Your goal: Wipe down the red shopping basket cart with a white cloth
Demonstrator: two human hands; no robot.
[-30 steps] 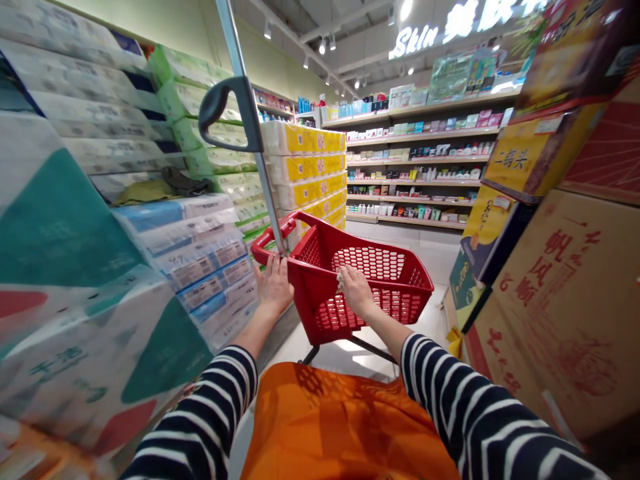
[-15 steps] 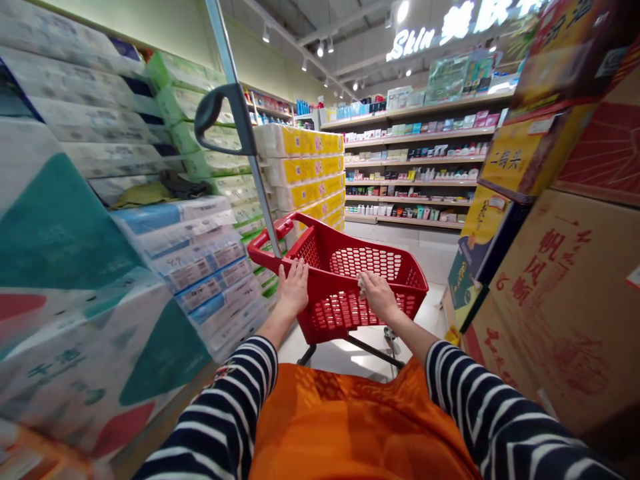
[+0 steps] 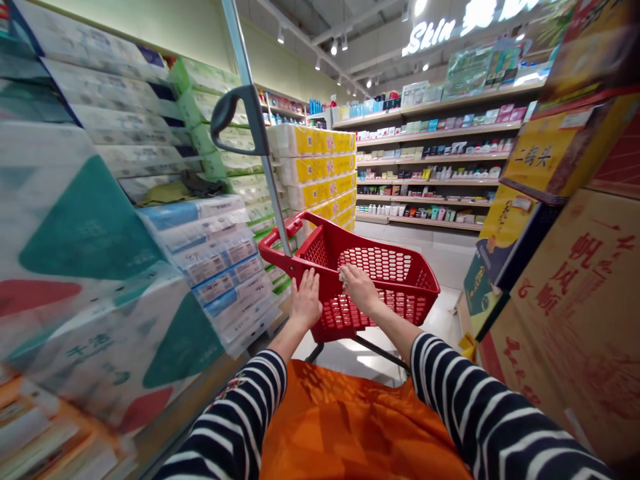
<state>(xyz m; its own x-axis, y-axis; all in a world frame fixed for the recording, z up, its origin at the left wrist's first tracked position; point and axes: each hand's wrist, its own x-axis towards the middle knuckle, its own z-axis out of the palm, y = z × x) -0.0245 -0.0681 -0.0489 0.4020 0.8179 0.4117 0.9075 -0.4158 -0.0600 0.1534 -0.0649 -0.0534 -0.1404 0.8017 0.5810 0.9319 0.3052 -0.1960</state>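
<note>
A red plastic shopping cart (image 3: 329, 285) is standing on the pale floor (image 3: 367, 337) in the aisle, directly in front of the person. The left hand (image 3: 306, 303) is lying against the solid panel below the near rim, its fingers extended and slightly spread, gripping nothing. The right hand (image 3: 361, 290) is bending its fingers around a crumpled whitish cloth (image 3: 343, 275), holding it at the same rim, just above the perforated side. Whether the cloth is pressing on the plastic is hard to tell.

The likeliest trouble is the cart shifting: the left palm is bracing rather than clasping, so a hard sideways push could be sending it away, if its wheels, hidden here, are turning freely. The handle end is standing near the stacked tissue packs (image 3: 227, 257), so a swing that way could be knocking them. A loose corner of cloth could be catching in the mesh holes. The metal pole (image 3: 276, 200) with its grey grip (image 3: 240, 123) is rising beside the handle, where a rising left forearm could be bumping it.
</note>
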